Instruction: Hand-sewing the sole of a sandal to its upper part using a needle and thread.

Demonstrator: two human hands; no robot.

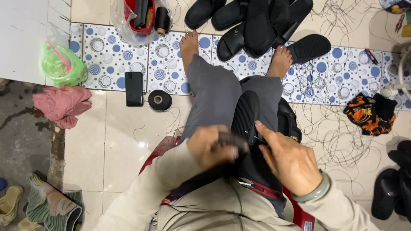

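Black sandal (245, 115) on my lap — my left hand (209, 146) clamped a dark tool handle (233, 141); my right hand (289, 160) — fingers (266, 130) apart — pressed its sole.

Glossy cream floor tiles (120, 141) meet a blue-dotted tile strip (111, 55).
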